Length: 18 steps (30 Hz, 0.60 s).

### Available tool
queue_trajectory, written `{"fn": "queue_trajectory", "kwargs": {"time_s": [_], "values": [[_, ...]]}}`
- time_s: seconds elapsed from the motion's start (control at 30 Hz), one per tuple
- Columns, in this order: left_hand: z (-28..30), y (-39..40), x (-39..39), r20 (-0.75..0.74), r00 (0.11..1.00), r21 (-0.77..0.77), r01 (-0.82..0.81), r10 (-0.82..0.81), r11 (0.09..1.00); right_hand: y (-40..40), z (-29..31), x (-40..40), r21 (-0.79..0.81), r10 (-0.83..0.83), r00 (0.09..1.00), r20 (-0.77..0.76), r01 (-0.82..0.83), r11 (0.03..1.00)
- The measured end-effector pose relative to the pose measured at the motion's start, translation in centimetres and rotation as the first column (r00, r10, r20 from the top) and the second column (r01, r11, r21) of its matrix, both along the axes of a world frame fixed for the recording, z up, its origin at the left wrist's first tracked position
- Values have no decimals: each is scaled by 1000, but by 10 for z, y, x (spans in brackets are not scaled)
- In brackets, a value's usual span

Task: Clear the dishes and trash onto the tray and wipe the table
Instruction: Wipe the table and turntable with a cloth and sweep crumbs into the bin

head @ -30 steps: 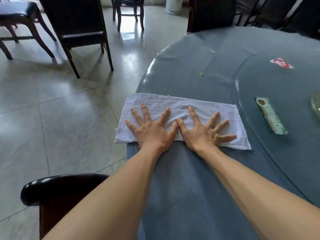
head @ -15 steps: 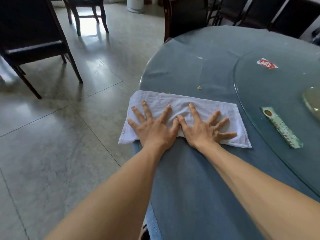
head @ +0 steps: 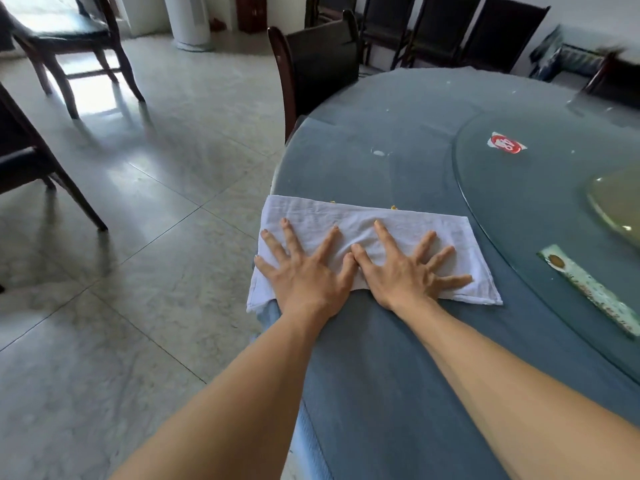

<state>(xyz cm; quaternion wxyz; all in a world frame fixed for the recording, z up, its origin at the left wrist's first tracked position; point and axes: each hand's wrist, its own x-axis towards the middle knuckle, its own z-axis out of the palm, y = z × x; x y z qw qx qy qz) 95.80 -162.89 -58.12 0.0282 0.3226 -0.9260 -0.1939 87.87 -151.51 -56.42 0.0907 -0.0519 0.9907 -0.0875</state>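
Cloth (head: 374,216) lies flat at the tabletop (head: 398,358) rim, its left corner hanging past the edge. I've got both hands on it, left hand (head: 306,277) and right hand (head: 403,271), fingers splayed and straight, pressing, nothing clasped; I judge that spreads pressure for wiping. Yellow crumbs (head: 393,207) sit touching its far edge. Wrappers (head: 588,289) wait on the glass turntable (head: 554,202); no tray in view.
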Motion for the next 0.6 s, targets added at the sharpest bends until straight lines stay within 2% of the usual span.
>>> {"fn": "queue_trajectory", "kwargs": {"time_s": [0.6], "values": [[3, -137, -189, 28, 970, -69, 243, -241, 968, -113, -3, -155, -25, -186, 982, -15, 186, 982]]}}
